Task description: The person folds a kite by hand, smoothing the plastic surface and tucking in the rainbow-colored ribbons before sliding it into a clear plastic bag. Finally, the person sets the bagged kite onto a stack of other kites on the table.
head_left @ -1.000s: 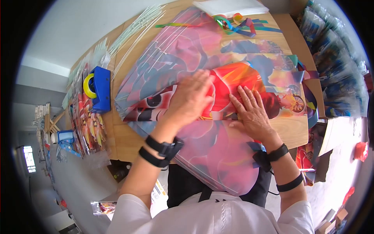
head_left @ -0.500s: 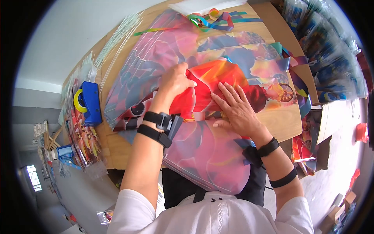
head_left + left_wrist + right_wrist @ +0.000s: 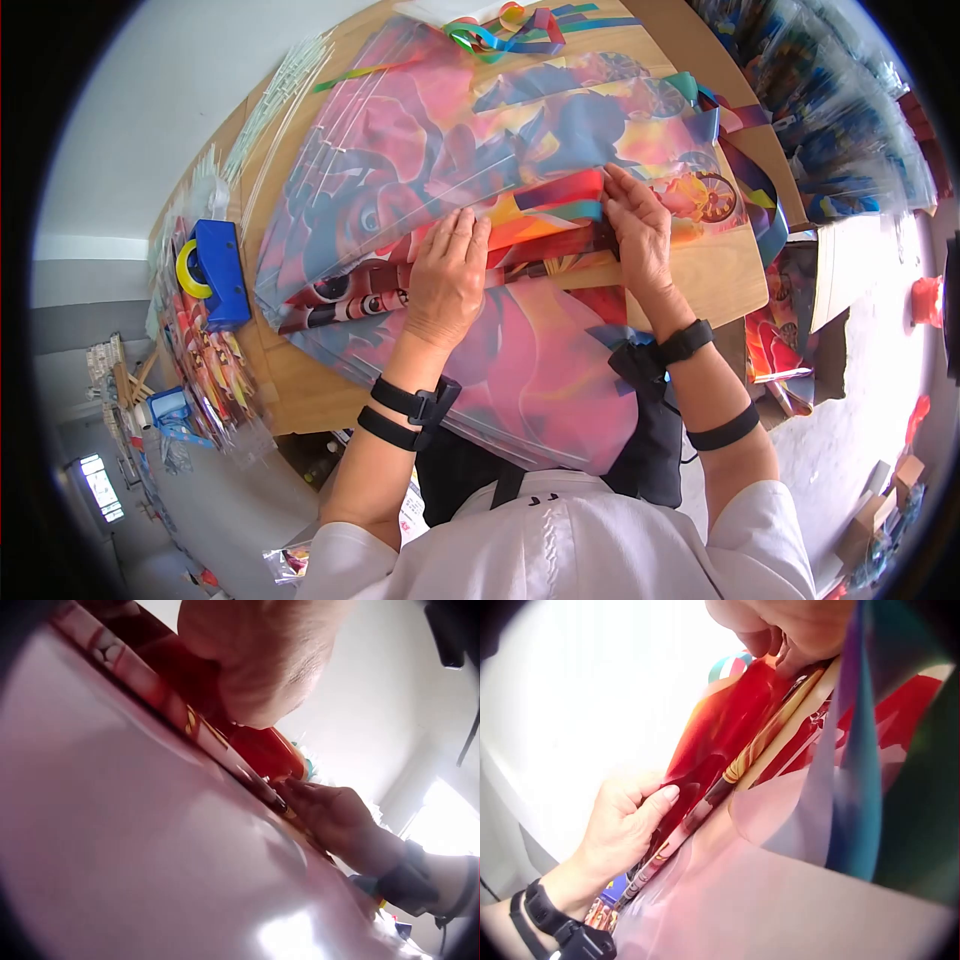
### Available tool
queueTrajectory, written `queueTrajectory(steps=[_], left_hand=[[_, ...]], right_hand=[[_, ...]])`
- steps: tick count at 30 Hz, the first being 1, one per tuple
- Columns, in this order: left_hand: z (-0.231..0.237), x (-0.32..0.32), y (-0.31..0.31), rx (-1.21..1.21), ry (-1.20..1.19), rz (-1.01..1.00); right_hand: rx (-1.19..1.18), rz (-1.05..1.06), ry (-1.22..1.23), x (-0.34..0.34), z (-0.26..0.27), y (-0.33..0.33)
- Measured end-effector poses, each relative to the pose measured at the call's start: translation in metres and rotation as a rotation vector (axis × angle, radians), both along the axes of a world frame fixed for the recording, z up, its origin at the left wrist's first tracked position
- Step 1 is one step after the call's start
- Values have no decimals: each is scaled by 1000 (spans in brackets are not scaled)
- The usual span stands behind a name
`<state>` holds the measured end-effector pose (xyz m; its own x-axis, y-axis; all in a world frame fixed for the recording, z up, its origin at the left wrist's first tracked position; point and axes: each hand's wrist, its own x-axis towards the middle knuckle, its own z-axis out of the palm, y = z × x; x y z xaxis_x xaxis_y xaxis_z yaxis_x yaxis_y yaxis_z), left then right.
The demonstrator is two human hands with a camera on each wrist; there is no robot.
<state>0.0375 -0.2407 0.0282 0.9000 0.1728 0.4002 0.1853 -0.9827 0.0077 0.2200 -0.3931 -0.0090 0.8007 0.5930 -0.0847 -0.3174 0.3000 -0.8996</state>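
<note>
The printed sheet [image 3: 510, 226] seems light, soft, best held by edges; left hand [image 3: 447, 277] and right hand [image 3: 642, 228] pinch it, fingers clamped.

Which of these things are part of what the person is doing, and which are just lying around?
In the job:
- red sheet, being folded
- left hand, resting on it
- right hand, pinching its end
- pink sheets, lying underneath

Apparently lying about, though some may get used:
- tape dispenser
- ribbons
- white sticks
- bagged packs
</note>
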Motion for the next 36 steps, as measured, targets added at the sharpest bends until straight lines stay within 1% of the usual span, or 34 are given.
queueTrajectory(steps=[1,3,7,9,10,12,13,15,16,17,19,20,21,23,25,29,31,32,36], left_hand=[[-2,-2,-2,47,73,10],[-6,-3,-4,41,56,9],[-4,-6,-6,45,75,-23],[-6,-8,-4,35,86,-32],[-7,-9,-3,25,96,-40],[-10,-10,-2,18,98,-36],[-10,-10,-1,10,100,-39],[-10,-11,-1,-4,104,-32],[-10,-11,0,-19,108,-33],[-11,-11,0,-17,107,-23],[-13,-11,0,-55,79,-29],[-13,-11,0,-66,66,-32],[-12,-12,0,-58,73,-8],[-10,-12,2,-59,73,-42],[-15,-17,12,-42,45,-37],[-9,-39,40,-2,-35,53],[-7,-59,60,-80,1,231],[-6,-68,69,-49,-15,286],[-7,-104,97,35,-77,359]], right_hand=[[-2,0,-2,1,0,0],[103,-73,115,1,0,0],[78,-86,99,0,-1,1],[-10,-71,23,1,-1,0],[-9,-66,25,0,-4,0],[-53,-67,-165,-4,-6,2],[-50,-61,-165,-6,-5,2],[-358,-140,-836,-12,4,0],[-470,-120,-999,-18,14,-2],[-462,-113,-1002,-21,20,-1],[-515,71,-1508,-27,30,3],[-569,233,-1572,-32,37,7],[-542,244,-1573,-37,35,11],[-604,449,-1626,-39,29,16],[-645,541,-1607,-37,22,16],[-672,567,-1620,-39,26,17],[-683,578,-1632,-39,27,18],[-685,588,-1628,-39,28,18],[-671,605,-1624,-39,29,18]])
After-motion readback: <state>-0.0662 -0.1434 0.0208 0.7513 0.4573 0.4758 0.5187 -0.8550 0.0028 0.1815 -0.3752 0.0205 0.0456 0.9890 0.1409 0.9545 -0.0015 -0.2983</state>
